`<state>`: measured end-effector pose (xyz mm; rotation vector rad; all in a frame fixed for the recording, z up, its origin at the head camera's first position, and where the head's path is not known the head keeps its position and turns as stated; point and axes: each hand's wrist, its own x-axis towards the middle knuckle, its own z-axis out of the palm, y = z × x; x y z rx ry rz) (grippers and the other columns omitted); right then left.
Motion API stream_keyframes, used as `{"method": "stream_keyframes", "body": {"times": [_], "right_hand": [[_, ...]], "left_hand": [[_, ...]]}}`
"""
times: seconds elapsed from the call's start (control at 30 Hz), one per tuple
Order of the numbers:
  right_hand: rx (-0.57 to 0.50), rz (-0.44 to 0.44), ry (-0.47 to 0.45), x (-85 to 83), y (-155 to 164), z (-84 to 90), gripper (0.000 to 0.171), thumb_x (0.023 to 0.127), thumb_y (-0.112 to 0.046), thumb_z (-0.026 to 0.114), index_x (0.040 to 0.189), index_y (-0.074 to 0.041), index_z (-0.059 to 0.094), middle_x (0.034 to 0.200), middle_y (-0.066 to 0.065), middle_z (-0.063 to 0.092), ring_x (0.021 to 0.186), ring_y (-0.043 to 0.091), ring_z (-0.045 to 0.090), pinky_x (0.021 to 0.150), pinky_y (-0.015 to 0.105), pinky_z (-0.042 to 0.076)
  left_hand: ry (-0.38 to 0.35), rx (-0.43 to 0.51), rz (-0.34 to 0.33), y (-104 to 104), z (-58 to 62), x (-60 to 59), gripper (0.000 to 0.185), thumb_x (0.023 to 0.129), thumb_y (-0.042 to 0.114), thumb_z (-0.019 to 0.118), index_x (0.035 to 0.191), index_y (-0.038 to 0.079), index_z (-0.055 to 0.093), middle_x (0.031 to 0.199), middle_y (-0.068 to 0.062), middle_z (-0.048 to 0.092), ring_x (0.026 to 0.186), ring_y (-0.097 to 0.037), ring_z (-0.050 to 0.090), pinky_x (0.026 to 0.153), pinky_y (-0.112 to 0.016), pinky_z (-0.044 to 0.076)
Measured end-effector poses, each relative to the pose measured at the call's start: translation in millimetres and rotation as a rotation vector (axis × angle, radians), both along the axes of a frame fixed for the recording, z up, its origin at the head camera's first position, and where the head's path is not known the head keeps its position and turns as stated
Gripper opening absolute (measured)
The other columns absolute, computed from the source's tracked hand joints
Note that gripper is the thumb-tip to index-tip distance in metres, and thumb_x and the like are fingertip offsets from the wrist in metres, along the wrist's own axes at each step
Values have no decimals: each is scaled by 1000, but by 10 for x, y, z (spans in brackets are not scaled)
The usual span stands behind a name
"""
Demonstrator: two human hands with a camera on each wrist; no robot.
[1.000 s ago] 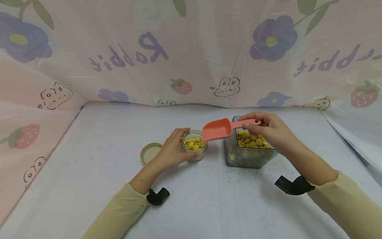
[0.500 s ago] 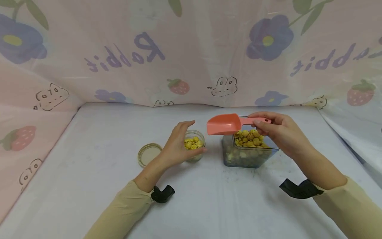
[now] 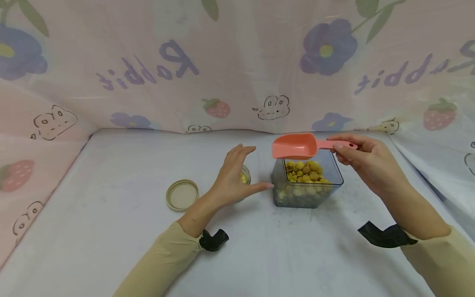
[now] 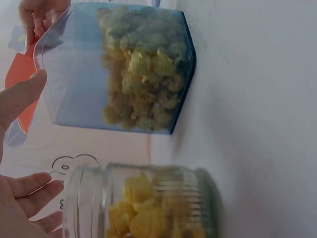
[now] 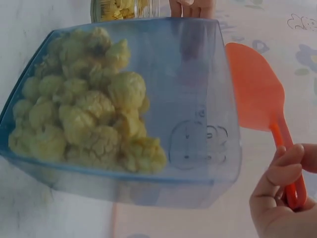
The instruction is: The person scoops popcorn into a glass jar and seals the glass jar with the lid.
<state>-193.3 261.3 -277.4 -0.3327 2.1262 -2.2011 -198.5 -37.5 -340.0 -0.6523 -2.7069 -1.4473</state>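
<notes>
My right hand point(image 3: 375, 163) pinches the handle of an orange-pink scoop point(image 3: 295, 146), held level above the back of a clear bluish container point(image 3: 297, 197). The scoop's bowl carries nothing. Yellow popcorn point(image 3: 306, 172) partly fills that container, as the right wrist view also shows. My left hand point(image 3: 233, 181) is apart from the container, its thumb and fingers spread wide with nothing between them. Beyond it, a glass jar point(image 3: 248, 175) is mostly covered by the hand in the head view. In the left wrist view the uncapped jar point(image 4: 158, 203) holds popcorn, fingers beside its rim.
A round lid point(image 3: 182, 195) with a gold rim lies on the white tabletop point(image 3: 111, 214), left of the jar. A patterned curtain point(image 3: 237, 62) rises along the back and both sides.
My left hand has let go of the jar and moved right, fingers spread. My right hand has drawn the scoop right and slightly up, away from over the jar.
</notes>
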Motion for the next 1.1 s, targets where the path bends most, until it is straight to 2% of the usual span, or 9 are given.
{"method": "stream_keyframes", "body": {"times": [0.23, 0.43, 0.63, 0.77, 0.93, 1.1], "right_hand": [[0, -7, 27, 32, 132, -7, 25, 95, 5, 51, 107, -7, 70, 85, -1, 63, 71, 13, 50, 61, 21, 41], [127, -99, 85, 69, 221, 22, 21, 93, 2, 56, 107, -7, 70, 80, -1, 60, 69, 13, 49, 59, 22, 38], [207, -168, 54, 80, 277, 19, 21, 93, -2, 59, 105, -14, 71, 83, -2, 62, 72, 12, 53, 62, 18, 44], [220, -166, 39, 95, 324, 22, 23, 93, -2, 59, 104, -17, 71, 84, -3, 60, 72, 11, 53, 62, 16, 44], [262, -153, 45, 99, 378, 43, 24, 92, 0, 59, 105, -16, 72, 79, -5, 61, 70, 10, 53, 64, 17, 43], [460, -163, 75, 119, 407, 99, 21, 93, -5, 60, 107, -18, 69, 73, -7, 58, 70, 9, 50, 61, 19, 39]], "left_hand": [[40, 5, -37, 119, 29, 6, 91, 71, 37, 84, 144, 11, 37, 152, -8, 32, 147, -21, 12, 116, -52, 23], [38, 9, -57, 206, 34, -1, 92, 71, 38, 84, 145, 13, 35, 153, -7, 31, 147, -21, 12, 116, -52, 22], [31, 6, -78, 293, 20, -14, 94, 72, 39, 83, 148, 14, 32, 155, -6, 30, 148, -22, 12, 116, -53, 21], [-1, 9, -87, 338, 28, -14, 100, 71, 41, 84, 150, 18, 28, 157, -3, 26, 148, -19, 10, 117, -52, 20], [-1, 17, -128, 390, 22, -27, 106, 69, 41, 85, 152, 20, 22, 158, 0, 23, 148, -19, 10, 117, -51, 20], [-6, 12, -154, 453, 26, -32, 111, 69, 42, 85, 154, 21, 17, 159, 1, 20, 147, -20, 12, 116, -50, 22]]}}
